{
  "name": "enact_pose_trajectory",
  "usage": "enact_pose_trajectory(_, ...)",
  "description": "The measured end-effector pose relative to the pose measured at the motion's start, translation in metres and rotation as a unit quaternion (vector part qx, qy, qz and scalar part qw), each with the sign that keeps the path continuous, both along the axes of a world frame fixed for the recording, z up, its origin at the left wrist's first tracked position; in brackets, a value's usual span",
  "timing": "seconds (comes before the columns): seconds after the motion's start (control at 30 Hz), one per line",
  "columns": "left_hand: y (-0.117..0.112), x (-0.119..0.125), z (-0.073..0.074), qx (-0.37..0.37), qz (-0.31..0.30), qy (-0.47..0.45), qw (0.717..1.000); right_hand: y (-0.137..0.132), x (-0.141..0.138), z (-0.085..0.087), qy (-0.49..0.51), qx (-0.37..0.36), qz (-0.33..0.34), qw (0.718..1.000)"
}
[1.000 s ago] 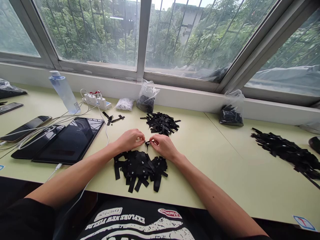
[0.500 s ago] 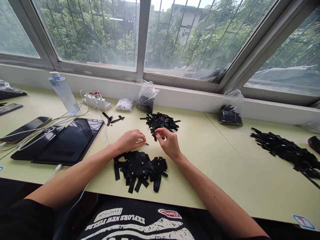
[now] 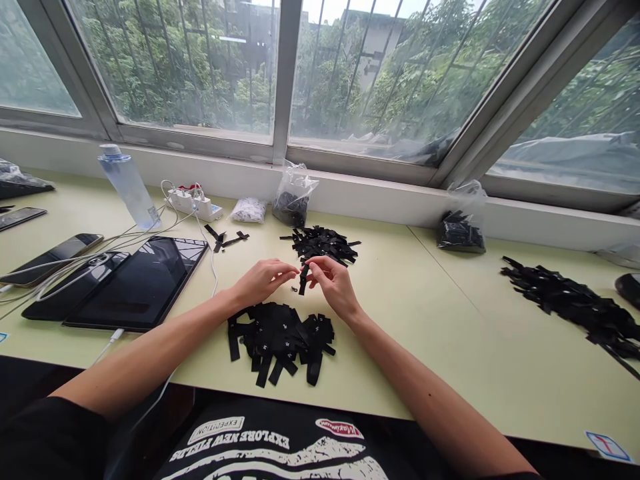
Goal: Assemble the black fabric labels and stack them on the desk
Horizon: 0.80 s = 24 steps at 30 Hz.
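A short black fabric strip (image 3: 303, 281) hangs from the pinched thumb and fingers of my right hand (image 3: 333, 283). My left hand (image 3: 263, 281) meets its left edge with thumb and fingertips pressed together. Just below them, a tiny dark piece (image 3: 295, 289), too small to name, lies on the table. Closer to my body is a pile of black strips (image 3: 283, 337), some printed with white letters such as M. Behind my right hand sits a second heap of black strips (image 3: 325, 243).
Bags of black pieces (image 3: 291, 205) (image 3: 461, 230) and a white packet (image 3: 249, 209) stand by the window. At left are a tablet (image 3: 145, 280), phone (image 3: 55, 257), cables, power strip (image 3: 193, 203) and bottle (image 3: 130, 190). More strips (image 3: 570, 300) lie at right.
The black strip now hangs upright between my hands, in front of the far heap. My left fingers have stretched rightward to its edge, away from the tiny piece on the table.
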<state>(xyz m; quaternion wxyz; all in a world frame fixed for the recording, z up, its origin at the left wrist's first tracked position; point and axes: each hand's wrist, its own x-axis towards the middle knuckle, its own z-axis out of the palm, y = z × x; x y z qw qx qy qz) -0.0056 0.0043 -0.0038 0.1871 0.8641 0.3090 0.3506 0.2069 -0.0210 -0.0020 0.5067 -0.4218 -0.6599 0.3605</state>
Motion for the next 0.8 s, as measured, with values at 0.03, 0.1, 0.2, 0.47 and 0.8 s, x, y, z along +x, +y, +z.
enact_pose_trajectory(0.03,-0.0004,0.0004,0.0000,-0.001,-0.001,-0.004,1.000,0.0004,-0.0004,-0.0001,0.014,-0.007,0.003,1.000)
enact_pose_trajectory(0.1,-0.0010,0.0009,0.0003,-0.001,0.000,-0.012,1.000,0.0015,-0.0011,-0.0006,0.035,-0.019,0.009,0.999)
enact_pose_trajectory(0.2,-0.0010,0.0013,0.0006,0.001,0.005,-0.019,1.000,0.0035,-0.0013,-0.0020,0.052,-0.030,0.017,0.998)
enact_pose_trajectory(0.47,-0.0008,0.0007,0.0002,0.035,-0.024,-0.025,0.999,0.0046,0.0003,-0.0047,0.060,-0.072,0.055,0.994)
enact_pose_trajectory(0.8,0.0006,0.0000,-0.0010,0.078,-0.053,-0.010,0.995,0.0046,0.0000,-0.0068,0.076,-0.087,0.061,0.991)
